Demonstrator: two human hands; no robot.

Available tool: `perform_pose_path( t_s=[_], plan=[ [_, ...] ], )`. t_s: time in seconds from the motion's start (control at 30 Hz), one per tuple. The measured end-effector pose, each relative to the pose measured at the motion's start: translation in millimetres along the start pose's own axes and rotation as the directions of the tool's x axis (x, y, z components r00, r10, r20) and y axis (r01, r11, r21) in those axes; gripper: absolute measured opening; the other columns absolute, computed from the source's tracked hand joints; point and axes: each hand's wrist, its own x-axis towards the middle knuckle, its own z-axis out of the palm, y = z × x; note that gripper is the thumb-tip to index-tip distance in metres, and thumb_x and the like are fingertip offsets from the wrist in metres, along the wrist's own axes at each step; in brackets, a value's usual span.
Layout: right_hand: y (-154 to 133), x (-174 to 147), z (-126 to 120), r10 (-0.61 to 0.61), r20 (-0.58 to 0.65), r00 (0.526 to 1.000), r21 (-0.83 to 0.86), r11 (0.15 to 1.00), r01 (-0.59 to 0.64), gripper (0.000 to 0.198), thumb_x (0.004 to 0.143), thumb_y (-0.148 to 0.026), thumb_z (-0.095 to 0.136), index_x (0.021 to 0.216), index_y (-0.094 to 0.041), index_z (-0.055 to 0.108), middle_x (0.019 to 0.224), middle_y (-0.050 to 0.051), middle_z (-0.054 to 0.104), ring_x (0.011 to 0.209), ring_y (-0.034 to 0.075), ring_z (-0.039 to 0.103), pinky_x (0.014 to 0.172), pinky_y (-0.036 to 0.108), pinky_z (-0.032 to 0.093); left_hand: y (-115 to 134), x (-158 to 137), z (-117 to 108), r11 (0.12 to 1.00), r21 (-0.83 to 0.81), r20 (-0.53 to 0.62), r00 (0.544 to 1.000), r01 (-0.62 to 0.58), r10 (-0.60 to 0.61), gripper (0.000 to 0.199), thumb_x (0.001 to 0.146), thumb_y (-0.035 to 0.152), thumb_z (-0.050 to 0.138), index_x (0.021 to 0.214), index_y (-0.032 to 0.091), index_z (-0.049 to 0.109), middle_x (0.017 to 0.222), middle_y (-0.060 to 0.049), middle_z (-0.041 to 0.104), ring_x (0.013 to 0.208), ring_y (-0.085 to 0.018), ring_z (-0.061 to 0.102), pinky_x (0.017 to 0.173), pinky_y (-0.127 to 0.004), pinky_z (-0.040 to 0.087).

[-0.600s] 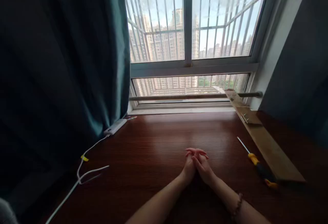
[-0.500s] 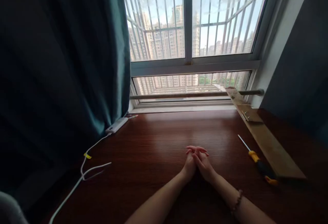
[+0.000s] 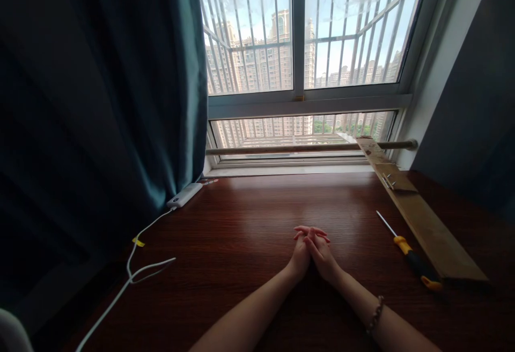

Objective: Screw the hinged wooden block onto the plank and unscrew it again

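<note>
Bare left hand [image 3: 300, 259], bare right hand [image 3: 323, 259], brownish beaded bracelet [image 3: 376, 314] circling right forearm [image 3: 356, 292]

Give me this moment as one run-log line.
left hand: fingers interlaced with right hand | screwdriver: on tabletop, beside brown strip | small metal pieces: on brown strip | white device: by curtain

Left hand [image 3: 300, 261]: bare, clasped with the right hand [image 3: 325, 264]
Fingers [image 3: 318, 231]: interlaced at the front of the clasp
Left forearm [image 3: 249, 309]: bare, slanting forward and rightward
Right forearm [image 3: 358, 294]: bare, slanting forward and leftward
</note>
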Motion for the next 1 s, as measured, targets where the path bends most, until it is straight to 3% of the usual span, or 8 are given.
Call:
perform_pose_path(
  t_s=[0.47, 0.63, 0.83, 1.0],
  plan=[
    [-2.6, -1.2, 0.5, -0.013, 0.020, 1.000, -0.008, 1.000, 0.013, 0.036, 0.090, -0.041, 0.033, 0.114, -0.020, 0.051, 0.094, 0.006, 0.060, 0.090, 0.018, 0.057, 0.085, 0.031, 0.044, -15.1, -0.9, -3.0, 0.997, 0.010, -0.073, 0.995, -0.074, 0.074, 0.040, 0.081, 0.048, 0.040, 0.085, 0.013, 0.057, 0.078, -0.011, 0.063, 0.076, -0.023, 0.060, 0.072, -0.037, 0.046],
    [-4.5, -1.8, 2.2, -0.023, 0.032, 0.999, -0.029, 0.999, 0.024, 0.036, 0.091, -0.039, 0.031, 0.118, -0.023, 0.049, 0.098, 0.005, 0.060, 0.095, 0.018, 0.056, 0.087, 0.032, 0.043, -12.5, -5.2, -1.7, 0.995, 0.045, -0.097, 0.990, -0.095, 0.098, 0.039, 0.076, 0.048, 0.044, 0.089, 0.013, 0.056, 0.080, -0.011, 0.063, 0.076, -0.024, 0.060, 0.074, -0.039, 0.047],
    [-6.0, -7.1, 3.9, -0.009, 0.053, 0.999, -0.011, 1.000, 0.009, 0.040, 0.092, -0.038, 0.028, 0.127, -0.024, 0.041, 0.107, 0.006, 0.057, 0.102, 0.019, 0.053, 0.092, 0.034, 0.041, -8.2, -9.9, 0.0, 0.992, 0.064, -0.106, 0.987, -0.111, 0.118, 0.043, 0.080, 0.048, 0.039, 0.097, 0.012, 0.055, 0.082, -0.011, 0.062, 0.079, -0.023, 0.059, 0.074, -0.038, 0.046],
    [-8.1, -9.4, 4.3, -0.029, 0.048, 0.998, -0.005, 1.000, 0.029, 0.045, 0.092, -0.039, 0.029, 0.134, -0.023, 0.033, 0.115, 0.008, 0.054, 0.109, 0.020, 0.049, 0.096, 0.037, 0.038, -8.2, -8.2, -1.1, 0.994, 0.086, -0.103, 0.992, -0.060, 0.069, 0.043, 0.082, 0.053, 0.039, 0.087, 0.013, 0.056, 0.071, -0.007, 0.059, 0.068, -0.020, 0.057, 0.066, -0.034, 0.045]
  ],
)
